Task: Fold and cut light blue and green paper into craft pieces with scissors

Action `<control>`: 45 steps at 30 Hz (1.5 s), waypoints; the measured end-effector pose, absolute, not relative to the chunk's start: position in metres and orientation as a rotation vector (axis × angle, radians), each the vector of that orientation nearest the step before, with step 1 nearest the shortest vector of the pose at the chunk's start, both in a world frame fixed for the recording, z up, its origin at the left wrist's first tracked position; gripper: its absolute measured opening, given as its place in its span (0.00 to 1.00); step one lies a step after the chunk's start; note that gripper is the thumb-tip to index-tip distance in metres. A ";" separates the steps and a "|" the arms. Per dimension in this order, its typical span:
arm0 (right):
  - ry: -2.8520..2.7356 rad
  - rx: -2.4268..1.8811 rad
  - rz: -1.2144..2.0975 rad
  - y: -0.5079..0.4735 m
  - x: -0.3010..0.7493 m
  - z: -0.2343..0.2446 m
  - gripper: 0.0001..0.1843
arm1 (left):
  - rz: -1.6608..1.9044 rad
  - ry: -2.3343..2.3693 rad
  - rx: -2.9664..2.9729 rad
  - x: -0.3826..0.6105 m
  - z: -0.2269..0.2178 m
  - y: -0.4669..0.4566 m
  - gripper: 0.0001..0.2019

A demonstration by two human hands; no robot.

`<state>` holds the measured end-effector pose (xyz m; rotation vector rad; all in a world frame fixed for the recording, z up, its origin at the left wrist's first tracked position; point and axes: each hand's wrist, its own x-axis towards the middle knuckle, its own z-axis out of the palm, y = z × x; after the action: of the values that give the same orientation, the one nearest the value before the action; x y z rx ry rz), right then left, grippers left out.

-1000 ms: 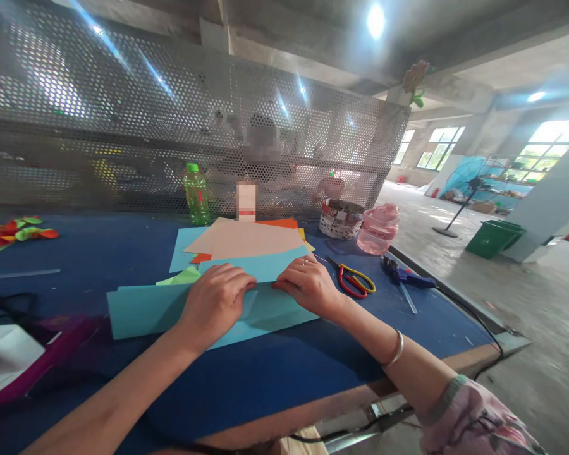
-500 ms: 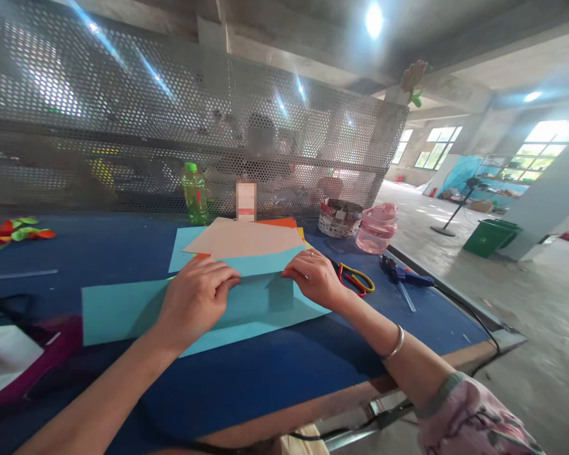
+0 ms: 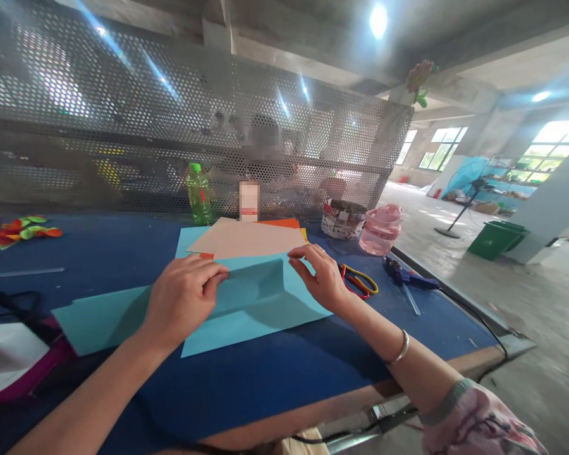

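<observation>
A light blue strip of paper (image 3: 251, 281) is raised at a slant over a larger light blue sheet (image 3: 246, 333) on the table. My left hand (image 3: 183, 297) pinches the strip's upper edge between thumb and fingers, and its far end stretches out left beyond my wrist. Just past the strip's right end is my right hand (image 3: 320, 275), thumb and forefinger apart with nothing seen between them. Behind both hands lie a pale pink sheet (image 3: 251, 237) and an orange sheet (image 3: 287, 223), stacked over more coloured paper.
Red-and-yellow-handled scissors (image 3: 359, 280) and a blue glue gun (image 3: 410, 276) lie at the right. Farther back stand a green bottle (image 3: 199, 196), a woven basket (image 3: 342, 221) and a pink jug (image 3: 380, 230). A magenta box (image 3: 33, 373) sits at the left; perforated metal panels rise behind.
My right hand has let go of the upper paper edge, its fingers now parted. My left hand has shifted slightly left with the strip, whose right end now shows.
</observation>
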<state>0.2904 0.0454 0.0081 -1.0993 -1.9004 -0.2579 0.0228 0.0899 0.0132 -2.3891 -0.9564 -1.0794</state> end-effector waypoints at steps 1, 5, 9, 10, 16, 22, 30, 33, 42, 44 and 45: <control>-1.913 -1.084 -0.260 0.042 0.285 0.009 0.09 | -1.084 -0.922 -2.390 0.026 0.013 0.087 0.11; -2.012 -1.058 -0.309 0.034 0.272 0.009 0.21 | -1.068 -0.797 -2.435 0.037 0.012 0.078 0.12; -2.124 -1.046 -0.393 0.032 0.266 0.007 0.11 | -1.056 -0.746 -2.479 0.045 0.012 0.070 0.11; -2.134 -1.048 -0.414 0.031 0.265 0.007 0.09 | -1.053 -0.743 -2.486 0.046 0.012 0.068 0.11; -2.095 -1.075 -0.489 0.036 0.272 0.008 0.11 | -1.023 -0.797 -2.481 0.042 0.015 0.074 0.12; -1.980 -1.120 -0.474 0.050 0.299 0.007 0.09 | -1.016 -0.942 -2.406 0.016 0.016 0.096 0.10; -1.897 -1.216 -0.460 0.068 0.330 0.006 0.07 | -0.980 -1.091 -2.362 -0.001 0.023 0.109 0.09; -1.873 -1.231 -0.464 0.070 0.334 0.006 0.07 | -0.927 -1.145 -2.378 -0.007 0.027 0.110 0.10; -1.755 -1.269 -0.437 0.072 0.344 0.006 0.08 | -1.072 -1.545 -2.208 -0.021 0.037 0.111 0.09; -1.684 -1.272 -0.447 0.072 0.345 0.005 0.08 | -1.101 -1.744 -2.187 -0.019 0.040 0.108 0.07; -1.662 -1.270 -0.464 0.071 0.343 0.005 0.08 | -1.111 -1.849 -2.241 -0.015 0.041 0.105 0.06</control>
<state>0.3426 0.0712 0.0050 -1.2701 -1.6620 -0.4639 -0.0155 0.1055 0.0411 -2.2413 -1.8494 -1.1112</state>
